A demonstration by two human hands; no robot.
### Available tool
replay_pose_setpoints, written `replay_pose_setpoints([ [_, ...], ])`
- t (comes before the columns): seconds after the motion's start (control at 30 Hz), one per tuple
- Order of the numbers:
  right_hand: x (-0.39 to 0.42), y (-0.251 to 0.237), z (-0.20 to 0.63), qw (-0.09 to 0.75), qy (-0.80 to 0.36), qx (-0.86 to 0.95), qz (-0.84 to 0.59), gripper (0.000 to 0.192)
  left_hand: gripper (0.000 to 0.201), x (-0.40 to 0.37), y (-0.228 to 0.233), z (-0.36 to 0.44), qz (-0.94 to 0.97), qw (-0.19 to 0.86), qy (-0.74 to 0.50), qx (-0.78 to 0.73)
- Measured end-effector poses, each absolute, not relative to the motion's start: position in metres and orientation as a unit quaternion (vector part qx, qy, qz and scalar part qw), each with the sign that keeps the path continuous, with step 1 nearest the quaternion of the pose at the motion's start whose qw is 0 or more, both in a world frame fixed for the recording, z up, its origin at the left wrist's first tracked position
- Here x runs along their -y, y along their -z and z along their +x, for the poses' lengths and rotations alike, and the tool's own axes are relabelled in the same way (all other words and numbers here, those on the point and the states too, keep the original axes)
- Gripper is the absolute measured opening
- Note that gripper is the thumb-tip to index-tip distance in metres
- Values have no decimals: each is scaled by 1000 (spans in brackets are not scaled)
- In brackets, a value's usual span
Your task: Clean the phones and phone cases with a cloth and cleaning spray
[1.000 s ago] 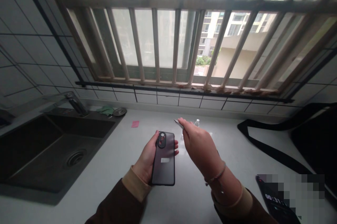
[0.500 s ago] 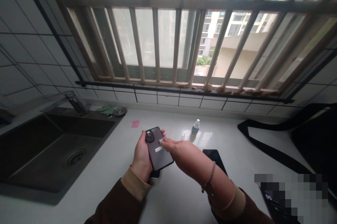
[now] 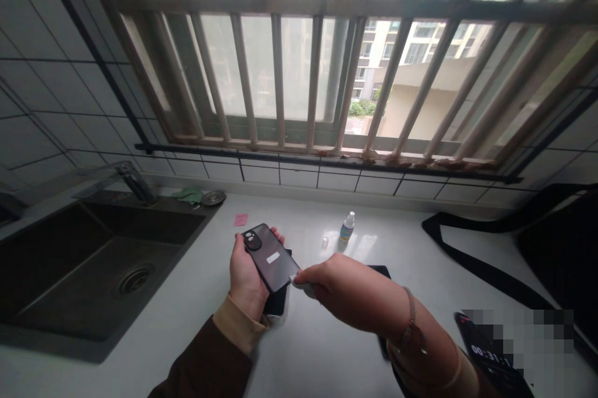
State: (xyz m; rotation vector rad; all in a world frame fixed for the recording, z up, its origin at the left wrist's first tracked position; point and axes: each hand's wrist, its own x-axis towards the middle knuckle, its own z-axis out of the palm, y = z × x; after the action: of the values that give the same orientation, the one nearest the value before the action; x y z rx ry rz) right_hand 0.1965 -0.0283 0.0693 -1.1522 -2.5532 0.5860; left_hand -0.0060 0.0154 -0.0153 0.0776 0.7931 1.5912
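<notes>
Head view: a dark sink [image 3: 93, 261] sits at the left of the counter [image 3: 327, 348], a small spray bottle [image 3: 346, 226] and a pink note [image 3: 240, 219] stand farther back, and a black strap [image 3: 467, 261] trails at the right. The left hand [image 3: 245, 276] clasps a phone [image 3: 266, 255] (camera end tilted away). The right hand [image 3: 346, 292] pinches a small white wipe [image 3: 299, 281] touching the phone's near corner.

Left hand [image 3: 246, 273] raised palm-up, fingers curled in a grip, brown sleeve at the wrist, right hand [image 3: 343, 289] reaching leftward across, fingertips [image 3: 299, 278] pinched, bracelet worn.
</notes>
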Motion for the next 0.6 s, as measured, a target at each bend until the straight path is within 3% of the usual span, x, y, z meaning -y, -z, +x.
replay_pose_setpoints([
  [0.13,21,-82,223,118,-279,873,-382,41,55,-11,8,-1,93,708,-621,-324],
  [0.3,7,-80,229,303,-169,762,-547,36,57,-2,8,13,171,764,-525,-333],
  [0.37,3,-71,219,334,-103,724,-595,39,60,1,12,17,183,775,-502,-339],
  [0.6,3,-25,164,216,-99,864,-444,55,53,3,21,28,153,807,-499,-276],
])
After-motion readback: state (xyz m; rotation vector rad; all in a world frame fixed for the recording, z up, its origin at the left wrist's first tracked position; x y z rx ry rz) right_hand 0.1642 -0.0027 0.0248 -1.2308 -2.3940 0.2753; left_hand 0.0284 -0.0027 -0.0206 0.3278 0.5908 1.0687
